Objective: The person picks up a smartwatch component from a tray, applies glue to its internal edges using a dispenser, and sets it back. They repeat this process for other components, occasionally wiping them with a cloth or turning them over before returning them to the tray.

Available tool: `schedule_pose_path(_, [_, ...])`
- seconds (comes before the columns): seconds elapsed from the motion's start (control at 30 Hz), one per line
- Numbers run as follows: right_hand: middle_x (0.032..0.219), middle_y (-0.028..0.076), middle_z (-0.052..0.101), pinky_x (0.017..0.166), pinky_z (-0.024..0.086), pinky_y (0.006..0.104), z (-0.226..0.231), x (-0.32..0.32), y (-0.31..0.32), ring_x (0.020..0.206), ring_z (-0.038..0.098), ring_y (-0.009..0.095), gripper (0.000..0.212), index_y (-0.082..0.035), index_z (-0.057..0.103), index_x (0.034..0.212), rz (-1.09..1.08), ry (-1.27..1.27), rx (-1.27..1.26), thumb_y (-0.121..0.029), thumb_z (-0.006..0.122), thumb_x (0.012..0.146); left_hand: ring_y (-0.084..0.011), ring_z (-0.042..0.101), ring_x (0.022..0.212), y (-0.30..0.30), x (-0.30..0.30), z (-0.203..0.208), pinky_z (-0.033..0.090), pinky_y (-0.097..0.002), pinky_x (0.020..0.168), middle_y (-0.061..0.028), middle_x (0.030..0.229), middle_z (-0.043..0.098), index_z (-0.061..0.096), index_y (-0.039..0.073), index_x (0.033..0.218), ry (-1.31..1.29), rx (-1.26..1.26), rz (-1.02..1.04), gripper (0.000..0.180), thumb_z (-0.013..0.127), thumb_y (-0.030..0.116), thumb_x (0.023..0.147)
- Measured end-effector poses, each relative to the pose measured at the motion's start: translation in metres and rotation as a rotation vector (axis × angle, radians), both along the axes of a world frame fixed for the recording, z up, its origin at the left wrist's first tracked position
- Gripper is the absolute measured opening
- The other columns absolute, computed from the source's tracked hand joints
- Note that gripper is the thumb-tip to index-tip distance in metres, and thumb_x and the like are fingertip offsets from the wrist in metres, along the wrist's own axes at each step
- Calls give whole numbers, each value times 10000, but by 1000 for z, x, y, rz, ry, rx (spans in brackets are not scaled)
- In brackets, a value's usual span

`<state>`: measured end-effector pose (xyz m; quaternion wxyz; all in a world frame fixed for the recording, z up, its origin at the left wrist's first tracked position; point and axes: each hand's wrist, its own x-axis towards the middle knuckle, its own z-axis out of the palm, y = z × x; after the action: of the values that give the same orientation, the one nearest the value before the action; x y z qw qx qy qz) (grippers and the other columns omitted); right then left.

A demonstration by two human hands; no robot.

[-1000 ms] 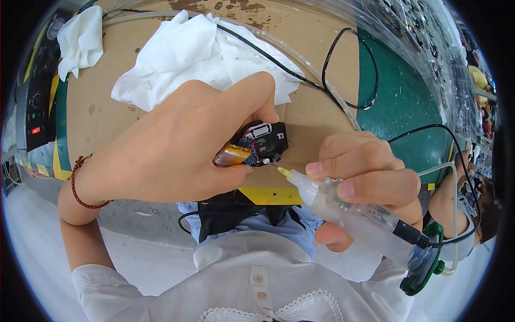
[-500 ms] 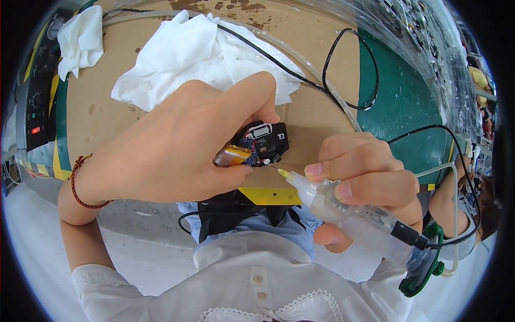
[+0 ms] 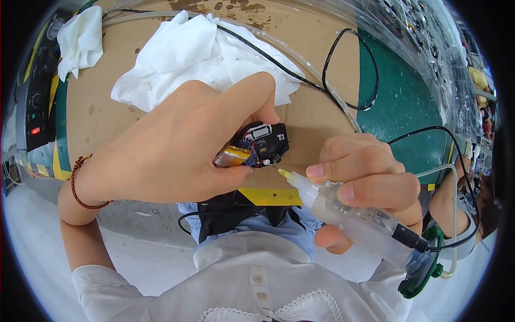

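Note:
Closed around a small black circuit assembly [image 3: 271,140], my left hand [image 3: 177,139] holds it over the cardboard-covered bench. Thin wires and an orange-taped, shiny part [image 3: 234,155] show at its left side, partly hidden by my fingers. My right hand [image 3: 370,174] grips a translucent glue-dispensing syringe [image 3: 351,217], tilted with its yellow-based needle [image 3: 284,173] pointing up and left. The needle's thin tip is at the lower edge of the assembly, by a small white spot; whether it touches is too fine to tell. A green cap [image 3: 424,268] closes the syringe's rear end.
A crumpled white cloth [image 3: 171,53] lies beyond my left hand, and another white cloth [image 3: 80,40] at the far left. A black control box [image 3: 40,102] with a red light stands left. A black cable [image 3: 378,70] loops across the green mat [image 3: 405,107]. Bagged parts [image 3: 424,37] fill the far right; a person's arm [image 3: 450,201] shows beyond.
Almost nothing differs. The fingers of my right hand have shifted very slightly on the syringe, while the needle tip stays at the same spot on the assembly.

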<state>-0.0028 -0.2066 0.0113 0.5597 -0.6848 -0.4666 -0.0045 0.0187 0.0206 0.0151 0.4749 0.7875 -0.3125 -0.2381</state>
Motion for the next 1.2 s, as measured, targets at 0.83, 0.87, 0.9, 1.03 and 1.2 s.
schedule_pose_path(0.83, [804, 187, 589, 492, 444, 319, -1, -2, 4, 585, 526, 234, 420, -37, 429, 895, -19, 21, 37, -257, 740, 719, -87, 562, 637, 0, -1, 0, 439, -200, 526, -75, 757, 611, 448, -17, 969, 40, 23, 6, 397, 667, -29, 637])
schedule_pose_path(0.87, [804, 187, 592, 496, 447, 321, 1, -2, 3, 591, 527, 235, 418, -38, 431, 892, -22, 32, 21, -253, 743, 716, -87, 562, 637, -1, -1, 1, 439, -200, 526, -75, 757, 611, 448, -17, 969, 40, 21, 5, 397, 667, -29, 637])
schedule_pose_path(0.9, [804, 187, 592, 496, 447, 321, 0, -3, 3, 591, 527, 235, 418, -38, 431, 892, -23, 31, 19, -253, 743, 716, -86, 561, 633, -1, -1, 0, 437, -200, 522, -74, 753, 610, 449, -17, 969, 34, 14, 6, 397, 667, -28, 638])
schedule_pose_path(1.03, [809, 189, 595, 501, 449, 325, -2, -5, 3, 604, 529, 241, 414, -38, 441, 879, -26, 43, 48, -249, 753, 706, -81, 556, 622, -2, -2, 0, 429, -195, 511, -69, 743, 607, 450, -18, 970, 41, 31, -1, 396, 670, -26, 640])
schedule_pose_path(1.2, [806, 194, 592, 513, 451, 328, -1, -4, 4, 621, 533, 246, 411, -37, 445, 881, -8, 62, 18, -245, 753, 706, -75, 553, 626, 0, -1, -3, 425, -191, 506, -68, 743, 605, 450, -20, 974, 32, 6, 7, 401, 674, -27, 641])
